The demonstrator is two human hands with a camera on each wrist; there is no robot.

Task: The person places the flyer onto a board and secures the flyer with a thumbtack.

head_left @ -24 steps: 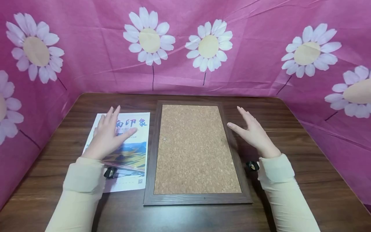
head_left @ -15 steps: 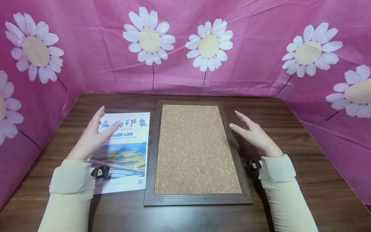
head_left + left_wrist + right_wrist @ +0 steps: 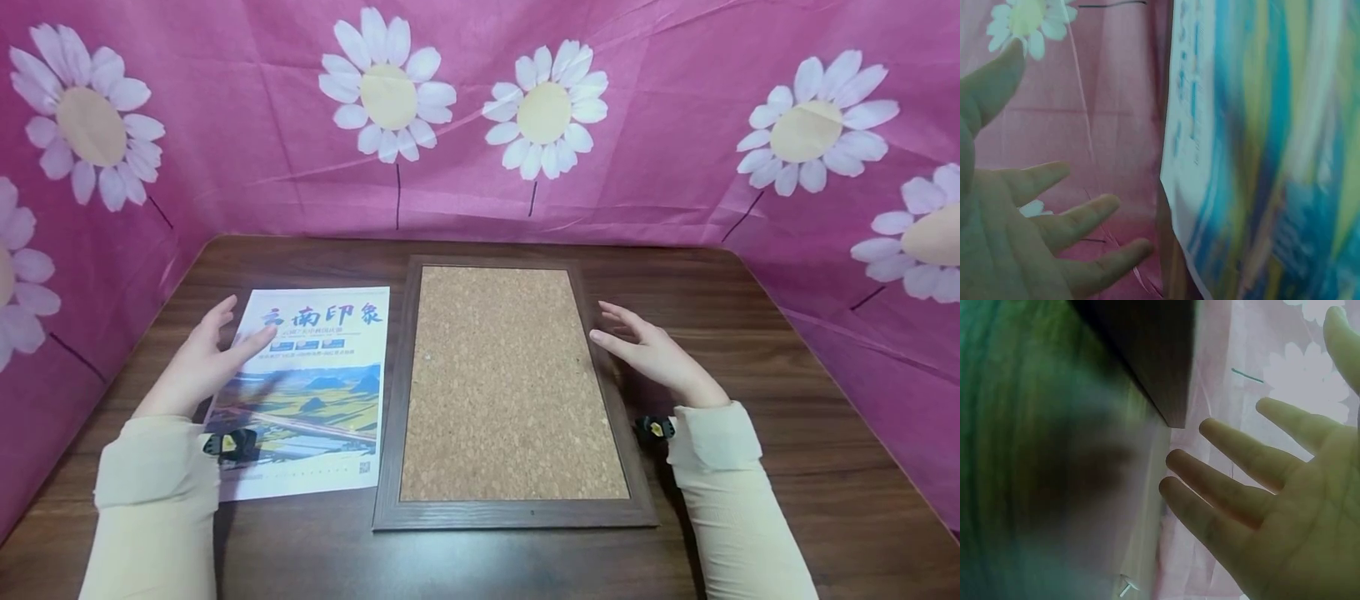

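In the head view a printed poster (image 3: 322, 392) with Chinese lettering and a landscape picture lies flat on the left part of the table. Beside it lies a cork board (image 3: 510, 383) in a dark wooden frame. My left hand (image 3: 198, 358) hovers over the poster's left edge, thumb spread from the fingers and nothing held. Just off the frame's right side is my right hand (image 3: 652, 350), its thumb tip close to the frame and its fingers relaxed. Each wrist view shows an empty palm: the left hand (image 3: 1029, 237) near the poster (image 3: 1272, 150), the right hand (image 3: 1272, 494) near the frame (image 3: 1160, 356).
A brown wood-grain table (image 3: 780, 433) bears both items. Pink cloth (image 3: 465, 192) printed with white daisies hangs around its back and sides. Small black wrist devices (image 3: 228, 444) sit at both cuffs.
My left hand has moved left and nearer, off the poster's middle, uncovering its lettering. The right hand stays near the frame, its fingers slightly more bent. The head view has tilted a little.
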